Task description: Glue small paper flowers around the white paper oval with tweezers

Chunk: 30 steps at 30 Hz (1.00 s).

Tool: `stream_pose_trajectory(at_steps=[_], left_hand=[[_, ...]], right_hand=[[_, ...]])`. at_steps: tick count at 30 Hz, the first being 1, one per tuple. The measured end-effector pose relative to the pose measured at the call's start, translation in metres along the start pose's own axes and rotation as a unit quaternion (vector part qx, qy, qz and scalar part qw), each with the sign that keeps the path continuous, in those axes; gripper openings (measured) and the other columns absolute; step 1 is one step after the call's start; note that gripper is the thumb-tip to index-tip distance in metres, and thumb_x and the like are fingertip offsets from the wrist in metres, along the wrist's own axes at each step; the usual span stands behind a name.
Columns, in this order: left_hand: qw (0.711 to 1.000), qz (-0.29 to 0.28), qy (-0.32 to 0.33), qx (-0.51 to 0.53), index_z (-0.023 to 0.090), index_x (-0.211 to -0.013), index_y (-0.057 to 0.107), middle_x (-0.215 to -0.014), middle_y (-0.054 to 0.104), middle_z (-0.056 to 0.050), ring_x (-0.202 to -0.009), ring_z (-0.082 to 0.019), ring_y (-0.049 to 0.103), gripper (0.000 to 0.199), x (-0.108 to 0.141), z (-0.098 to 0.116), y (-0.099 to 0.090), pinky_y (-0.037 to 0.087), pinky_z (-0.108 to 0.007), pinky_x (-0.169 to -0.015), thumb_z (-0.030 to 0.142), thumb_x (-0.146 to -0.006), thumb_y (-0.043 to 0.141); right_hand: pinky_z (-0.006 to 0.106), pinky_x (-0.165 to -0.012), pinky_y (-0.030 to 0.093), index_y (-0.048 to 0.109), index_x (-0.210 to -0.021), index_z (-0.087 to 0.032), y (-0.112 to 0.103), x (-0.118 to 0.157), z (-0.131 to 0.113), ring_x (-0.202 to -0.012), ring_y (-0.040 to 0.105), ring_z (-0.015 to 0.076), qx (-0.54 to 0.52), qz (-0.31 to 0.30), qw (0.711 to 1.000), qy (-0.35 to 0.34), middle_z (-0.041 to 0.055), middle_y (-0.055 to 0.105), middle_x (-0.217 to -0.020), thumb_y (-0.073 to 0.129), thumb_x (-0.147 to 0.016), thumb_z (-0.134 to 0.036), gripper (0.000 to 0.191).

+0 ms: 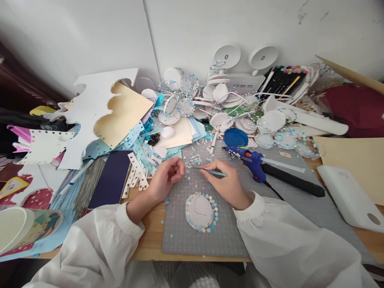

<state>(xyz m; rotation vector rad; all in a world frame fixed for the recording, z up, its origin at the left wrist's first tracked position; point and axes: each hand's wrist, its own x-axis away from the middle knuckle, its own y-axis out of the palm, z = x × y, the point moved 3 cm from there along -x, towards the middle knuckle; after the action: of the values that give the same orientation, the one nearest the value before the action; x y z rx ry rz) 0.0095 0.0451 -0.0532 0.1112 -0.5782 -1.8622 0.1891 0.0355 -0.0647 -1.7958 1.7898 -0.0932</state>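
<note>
Right hand (227,182) pinches tweezers (210,171) over scattered paper flowers (193,160); left hand (166,176) loosely curled, empty; flower-rimmed disc (201,211) near; no legible writing.

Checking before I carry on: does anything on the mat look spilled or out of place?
Yes. Small paper flowers lie scattered loose on the grey cutting mat near the tweezers in the right hand; a few have strayed off its left edge.

Left hand (164,178): curled loosely, fingers bent inward, knuckles up, resting low.
Right hand (225,181): fingers pinched together, tips pointing left toward the left hand.
Forearms: both in white sleeves, coming in from the near edge and converging far.
Spacing: hands near, not touching.
</note>
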Motion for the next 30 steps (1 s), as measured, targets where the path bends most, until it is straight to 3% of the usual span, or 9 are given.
stream_pose_trajectory(at_steps=[7, 12, 24, 30], left_hand=[[1.000, 0.001, -0.002, -0.002, 0.015, -0.059, 0.051, -0.044, 0.026, 0.006, -0.043, -0.008, 0.020, 0.039, 0.0005, 0.0016, 0.0014, 0.021, -0.022, -0.047, 0.040, -0.088, 0.045], [1.000, 0.001, 0.000, -0.002, 0.015, -0.059, 0.051, -0.044, 0.026, 0.006, -0.043, -0.008, 0.021, 0.037, 0.0003, 0.0010, 0.0015, 0.022, -0.022, -0.048, 0.038, -0.088, 0.045], [1.000, -0.008, 0.003, -0.002, 0.015, -0.060, 0.052, -0.044, 0.025, 0.006, -0.044, -0.008, 0.020, 0.038, 0.0009, 0.0006, 0.0019, 0.018, -0.024, -0.049, 0.035, -0.090, 0.041], [1.000, -0.007, 0.004, 0.001, 0.015, -0.059, 0.051, -0.044, 0.027, 0.006, -0.044, -0.008, 0.021, 0.038, 0.0006, -0.0003, 0.0016, 0.018, -0.024, -0.048, 0.035, -0.090, 0.042]], right_hand=[[0.039, -0.080, 0.054, 0.059, -0.073, -0.023, -0.0037, 0.0010, -0.0004, -0.085, 0.068, 0.0219, -0.045, 0.016, 0.999, 0.022, 0.0045, 0.073, -0.084, 0.066, -0.080, -0.023, 0.010], [0.041, -0.084, 0.053, 0.060, -0.077, -0.023, -0.0017, 0.0012, -0.0006, -0.090, 0.068, 0.0228, -0.040, 0.007, 0.999, 0.000, 0.0051, 0.073, -0.088, 0.069, -0.079, -0.024, 0.009], [0.037, -0.077, 0.053, 0.061, -0.073, -0.023, 0.0039, -0.0024, -0.0005, -0.080, 0.066, 0.0211, -0.004, -0.012, 1.000, 0.013, 0.0034, 0.070, -0.078, 0.068, -0.079, -0.026, 0.010], [0.034, -0.072, 0.053, 0.060, -0.070, -0.022, -0.0018, -0.0025, -0.0041, -0.078, 0.067, 0.0207, -0.098, 0.011, 0.994, 0.046, 0.0035, 0.071, -0.078, 0.071, -0.076, -0.029, 0.014]])
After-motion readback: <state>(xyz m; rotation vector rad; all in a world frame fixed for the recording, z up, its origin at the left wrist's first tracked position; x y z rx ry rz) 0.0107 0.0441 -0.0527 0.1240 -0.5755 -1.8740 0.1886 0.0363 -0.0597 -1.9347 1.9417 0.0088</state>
